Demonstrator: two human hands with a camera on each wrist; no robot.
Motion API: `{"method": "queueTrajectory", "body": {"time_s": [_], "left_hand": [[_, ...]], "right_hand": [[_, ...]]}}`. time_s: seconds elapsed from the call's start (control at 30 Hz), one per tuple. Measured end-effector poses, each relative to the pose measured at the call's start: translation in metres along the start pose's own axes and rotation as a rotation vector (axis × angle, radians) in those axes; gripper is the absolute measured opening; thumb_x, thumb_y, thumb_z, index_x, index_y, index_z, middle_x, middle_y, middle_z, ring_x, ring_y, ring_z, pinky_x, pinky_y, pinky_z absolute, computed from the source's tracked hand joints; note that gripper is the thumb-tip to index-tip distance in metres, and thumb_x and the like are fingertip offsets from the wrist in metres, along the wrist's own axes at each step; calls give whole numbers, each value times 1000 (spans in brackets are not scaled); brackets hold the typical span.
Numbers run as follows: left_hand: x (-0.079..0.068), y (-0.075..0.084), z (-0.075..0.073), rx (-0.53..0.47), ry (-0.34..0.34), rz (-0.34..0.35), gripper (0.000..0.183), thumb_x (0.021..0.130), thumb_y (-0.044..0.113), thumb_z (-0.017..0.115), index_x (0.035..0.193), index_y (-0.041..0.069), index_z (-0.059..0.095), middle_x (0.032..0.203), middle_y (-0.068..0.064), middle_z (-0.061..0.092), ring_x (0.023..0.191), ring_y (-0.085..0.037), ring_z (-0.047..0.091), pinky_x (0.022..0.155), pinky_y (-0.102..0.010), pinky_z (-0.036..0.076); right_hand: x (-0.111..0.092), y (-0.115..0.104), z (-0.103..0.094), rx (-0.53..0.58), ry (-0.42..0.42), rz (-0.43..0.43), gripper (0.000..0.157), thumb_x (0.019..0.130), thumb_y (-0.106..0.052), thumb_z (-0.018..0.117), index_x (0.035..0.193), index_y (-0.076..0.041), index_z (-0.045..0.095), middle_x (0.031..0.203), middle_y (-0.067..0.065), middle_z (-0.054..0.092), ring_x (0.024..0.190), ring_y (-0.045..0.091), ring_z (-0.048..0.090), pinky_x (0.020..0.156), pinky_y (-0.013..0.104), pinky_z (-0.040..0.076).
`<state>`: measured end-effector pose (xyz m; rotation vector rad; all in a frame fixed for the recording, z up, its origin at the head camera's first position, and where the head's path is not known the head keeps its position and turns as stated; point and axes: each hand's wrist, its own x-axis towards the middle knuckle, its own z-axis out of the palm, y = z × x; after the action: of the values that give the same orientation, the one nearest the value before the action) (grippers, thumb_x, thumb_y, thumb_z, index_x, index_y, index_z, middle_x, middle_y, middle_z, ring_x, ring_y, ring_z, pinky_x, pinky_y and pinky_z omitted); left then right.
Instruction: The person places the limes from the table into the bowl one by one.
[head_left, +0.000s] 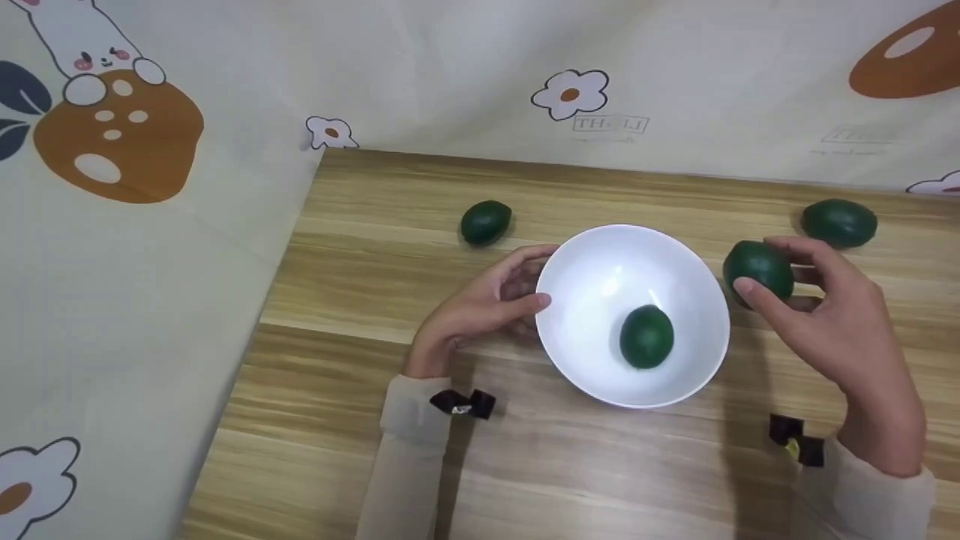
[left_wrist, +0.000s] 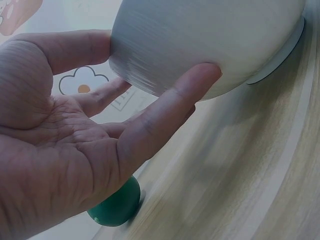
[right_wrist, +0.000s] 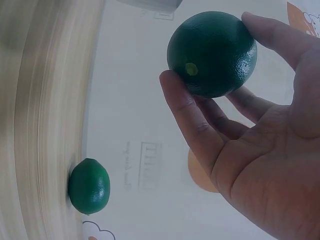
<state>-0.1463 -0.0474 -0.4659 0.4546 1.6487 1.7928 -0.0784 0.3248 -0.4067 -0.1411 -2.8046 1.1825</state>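
Observation:
A white bowl point(head_left: 585, 352) stands in the middle of the head view with one green lime point(head_left: 646, 337) inside. My left hand point(head_left: 495, 300) holds the bowl by its left side, thumb at the rim and fingers against the outer wall. In the left wrist view those fingers point(left_wrist: 170, 107) lie along the bowl's outside point(left_wrist: 200, 45). Just right of the bowl, my right hand point(head_left: 840, 315) grips another green lime point(head_left: 757, 271) between thumb and fingers. The right wrist view shows this lime point(right_wrist: 212, 55) held off the table.
A lime point(head_left: 486, 223) lies on the wooden table point(head_left: 315, 405) behind my left hand. Another lime point(head_left: 839, 223) lies at the back right, beyond my right hand. A printed cloth point(head_left: 450, 75) borders the table at the back and left.

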Motion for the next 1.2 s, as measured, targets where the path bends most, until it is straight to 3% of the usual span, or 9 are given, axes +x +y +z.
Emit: {"method": "queueTrajectory", "body": {"time_s": [0.1, 0.2, 0.33, 0.57, 0.73, 0.93, 1.2], "left_hand": [[0, 0, 0, -8, 4, -12, 66, 103, 9, 66, 162, 17, 37, 159, -16, 51, 137, -35, 60, 86, -66, 62], [-1, 1, 0, -17, 9, -23, 65, 103, 9, 66, 162, 18, 38, 159, -16, 50, 136, -35, 60, 87, -66, 61], [-1, 1, 1, -20, 11, -26, 64, 103, 10, 67, 161, 19, 40, 158, -15, 51, 135, -34, 61, 88, -65, 61], [0, -1, 0, 14, -5, 15, 63, 104, 9, 65, 161, 17, 40, 158, -15, 52, 138, -31, 60, 85, -42, 64], [0, 0, 0, 14, 3, -12, 64, 104, 11, 65, 162, 18, 39, 158, -14, 52, 136, -31, 60, 87, -55, 64], [0, 0, 0, 5, 11, -29, 65, 104, 10, 66, 162, 18, 38, 158, -15, 52, 138, -31, 60, 90, -62, 62], [0, -1, 0, 3, 7, -11, 64, 103, 11, 66, 161, 18, 40, 157, -13, 53, 138, -30, 60, 87, -53, 65]], "right_hand": [[-1, 0, 0, 16, 2, -14, 61, 92, -26, 84, 145, -9, 60, 140, 19, 62, 117, 12, 60, 76, -6, 42], [-1, -1, 1, 30, 7, -32, 59, 91, -24, 85, 144, -10, 62, 136, 13, 63, 107, -9, 52, 76, -4, 45], [-2, -2, 0, 47, 6, -49, 59, 91, -23, 85, 143, -10, 62, 133, 2, 64, 106, -11, 52, 77, -2, 47], [-4, -6, 0, 72, 1, -83, 56, 90, -18, 86, 141, -11, 64, 126, -20, 61, 106, -9, 58, 78, -1, 49], [-5, -8, -1, 68, -7, -93, 56, 90, -17, 86, 141, -11, 64, 124, -25, 60, 105, -8, 58, 77, -1, 49], [-6, -11, 0, 68, -24, -96, 57, 89, -17, 86, 141, -11, 64, 126, -21, 60, 105, -5, 59, 78, -1, 49], [-7, -13, 2, 51, -56, -107, 60, 90, -20, 86, 144, -9, 61, 134, 13, 64, 105, -6, 56, 79, -2, 48]]}}
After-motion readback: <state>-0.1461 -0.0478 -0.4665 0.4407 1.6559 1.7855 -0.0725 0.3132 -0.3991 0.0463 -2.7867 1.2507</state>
